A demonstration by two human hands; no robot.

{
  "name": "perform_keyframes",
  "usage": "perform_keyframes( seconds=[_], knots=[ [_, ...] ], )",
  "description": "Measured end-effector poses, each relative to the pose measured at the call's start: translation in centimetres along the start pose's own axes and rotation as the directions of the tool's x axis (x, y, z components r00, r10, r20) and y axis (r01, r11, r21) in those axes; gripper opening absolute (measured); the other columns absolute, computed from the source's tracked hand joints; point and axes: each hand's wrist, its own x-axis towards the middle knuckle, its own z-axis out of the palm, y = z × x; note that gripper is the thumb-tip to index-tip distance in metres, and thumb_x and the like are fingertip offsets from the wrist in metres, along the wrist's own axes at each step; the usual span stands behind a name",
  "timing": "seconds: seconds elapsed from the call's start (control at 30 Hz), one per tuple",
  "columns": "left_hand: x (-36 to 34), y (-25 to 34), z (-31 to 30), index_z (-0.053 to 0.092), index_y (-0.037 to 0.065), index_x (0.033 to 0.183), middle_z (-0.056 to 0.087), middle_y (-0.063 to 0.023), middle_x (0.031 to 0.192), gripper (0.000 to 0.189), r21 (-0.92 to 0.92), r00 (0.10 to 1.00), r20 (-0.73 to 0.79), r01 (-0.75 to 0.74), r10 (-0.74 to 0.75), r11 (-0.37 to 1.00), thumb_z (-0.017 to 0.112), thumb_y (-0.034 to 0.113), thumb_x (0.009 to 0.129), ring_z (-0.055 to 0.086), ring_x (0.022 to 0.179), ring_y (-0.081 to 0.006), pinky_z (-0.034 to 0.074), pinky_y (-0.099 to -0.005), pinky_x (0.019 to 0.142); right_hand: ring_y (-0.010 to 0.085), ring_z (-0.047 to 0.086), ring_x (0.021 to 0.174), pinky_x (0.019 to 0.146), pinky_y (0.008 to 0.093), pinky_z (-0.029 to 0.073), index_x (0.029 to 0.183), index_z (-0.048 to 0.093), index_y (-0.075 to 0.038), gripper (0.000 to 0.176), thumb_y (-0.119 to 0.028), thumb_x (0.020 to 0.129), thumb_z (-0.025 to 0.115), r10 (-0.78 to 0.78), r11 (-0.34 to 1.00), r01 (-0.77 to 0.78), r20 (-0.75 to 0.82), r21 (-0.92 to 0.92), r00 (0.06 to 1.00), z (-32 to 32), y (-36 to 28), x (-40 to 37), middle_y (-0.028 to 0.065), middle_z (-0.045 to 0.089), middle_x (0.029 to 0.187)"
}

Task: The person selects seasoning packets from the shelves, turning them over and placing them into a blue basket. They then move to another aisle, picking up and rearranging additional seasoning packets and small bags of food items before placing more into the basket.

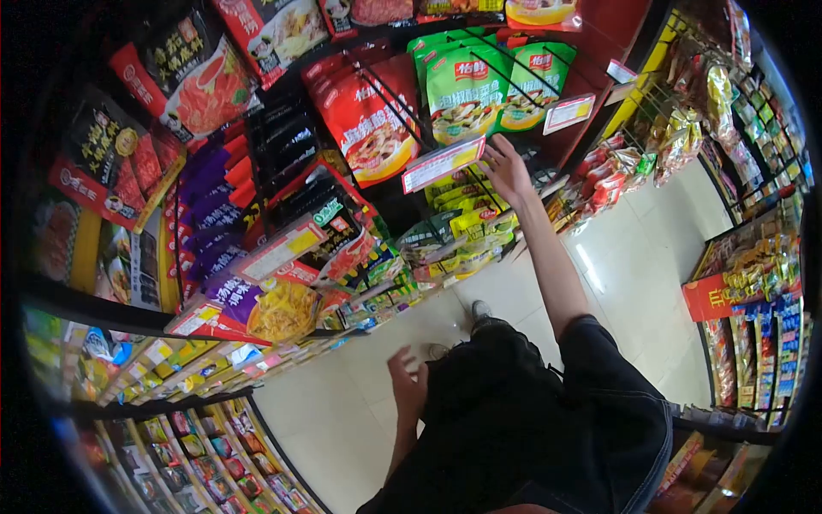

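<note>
My right hand point(505, 171) reaches up to the shelf at the right end of a white and red price tag point(443, 164), below the green packets point(467, 90). Its fingers are bent near the tag's edge; whether they grip it is unclear. A red packet point(368, 120) hangs to the left of the green ones. Low in front of my body, away from the shelf, my left hand point(408, 377) hangs with its fingers loosely curled and apart, holding nothing.
Purple packets point(205, 214) and black packets hang at the left. Lower shelves hold yellow packets point(475, 224). Another rack with a red sign point(715, 297) stands at the right. My shoe point(481, 310) is on the tiled floor point(342, 428). Shelves of goods line the lower left.
</note>
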Motion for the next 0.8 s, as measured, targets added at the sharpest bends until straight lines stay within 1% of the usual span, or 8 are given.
perform_keyframes(
  seconds=[0.13,0.2,0.33,0.4,0.47,0.57,0.67,0.8],
  knots=[
    [-1.0,0.4,0.8,0.05,0.001,0.135,0.054,-0.0196,0.133,0.046,0.053,0.992,0.1,-0.078,0.072,0.996,0.067,0.008,0.094,0.065,0.11,-0.0291,0.059,-0.0339,0.083,0.0361,0.038,0.141,0.116,0.0507,0.037,0.154,0.034,-0.014,0.081,-0.039,0.091,0.078,0.161,0.946,-0.17,0.056,0.275,0.985,-1.2,3.2,6.5,0.0166,0.028,0.157],
    [-0.7,1.4,0.7,0.053,0.001,0.132,0.054,-0.0195,0.133,0.041,0.062,0.993,0.093,-0.075,0.069,0.995,0.066,0.008,0.094,0.065,0.111,-0.0292,0.059,-0.0343,0.082,0.035,0.04,0.142,0.114,0.0485,0.042,0.152,0.036,-0.013,0.08,-0.041,0.09,0.079,0.175,0.924,-0.216,0.155,0.316,0.972,-0.3,3.4,6.3,0.0154,0.032,0.154],
    [0.3,3.3,0.1,0.058,0.002,0.126,0.054,-0.018,0.131,0.032,0.123,0.996,0.081,-0.035,0.025,0.992,0.064,0.006,0.095,0.066,0.109,-0.0288,0.06,-0.0353,0.083,0.0298,0.051,0.128,0.104,0.0427,0.049,0.145,0.046,-0.015,0.068,-0.038,0.091,0.079,0.22,0.951,-0.188,-0.111,0.244,0.969,0.5,3.3,3.0,0.0131,0.037,0.151],
    [0.8,4.3,0.1,0.061,0.003,0.122,0.058,-0.0165,0.125,0.028,0.131,0.996,0.056,-0.074,0.067,0.989,0.064,0.007,0.095,0.067,0.107,-0.0279,0.06,-0.0365,0.081,0.0181,0.061,0.112,0.09,0.0338,0.051,0.135,0.059,-0.017,0.053,-0.043,0.092,0.076,0.202,0.954,-0.21,0.06,0.213,0.978,-1.3,3.7,0.9,0.0036,0.064,0.131],
    [1.5,3.3,-0.2,0.061,0.003,0.122,0.06,-0.016,0.122,0.028,0.159,0.991,0.07,-0.121,0.111,0.98,0.065,0.009,0.095,0.067,0.107,-0.0273,0.059,-0.0364,0.079,0.0154,0.067,0.104,0.087,0.0298,0.052,0.134,0.06,-0.016,0.046,-0.042,0.097,0.07,0.24,0.93,-0.23,0.002,0.285,0.971,2.0,2.2,-4.3,0.0018,0.072,0.12],
    [3.2,4.2,-0.2,0.062,0.003,0.12,0.061,-0.0158,0.12,0.027,0.118,0.982,0.13,-0.155,0.14,0.981,0.066,0.01,0.094,0.067,0.107,-0.027,0.058,-0.0362,0.08,0.0153,0.068,0.107,0.087,0.029,0.053,0.135,0.059,-0.013,0.042,-0.038,0.102,0.064,0.207,0.891,-0.271,0.205,0.365,0.957,1.1,2.2,-8.3,0.0038,0.07,0.125],
    [6.5,7.5,0.5,0.062,0.003,0.123,0.061,-0.0149,0.121,0.029,0.099,0.961,0.168,-0.237,0.218,0.967,0.067,0.013,0.096,0.066,0.108,-0.0276,0.057,-0.0366,0.085,0.0147,0.066,0.112,0.09,0.0306,0.054,0.137,0.057,-0.01,0.041,-0.035,0.104,0.06,0.222,0.898,-0.262,0.149,0.353,0.964,0.3,2.8,-12.1,0.0035,0.069,0.127],
    [11.0,15.7,3.7,0.044,0.002,0.148,0.056,-0.0188,0.14,0.063,-0.283,0.886,0.25,-0.319,0.391,0.904,0.071,0.024,0.096,0.06,0.126,-0.0319,0.053,-0.0404,0.098,0.0152,0.065,0.114,0.09,0.0308,0.054,0.137,0.055,-0.008,0.046,-0.037,0.103,0.062,0.155,0.955,-0.164,0.056,0.249,0.986,0.3,3.1,-17.2,0.0039,0.068,0.128]
  ],
)
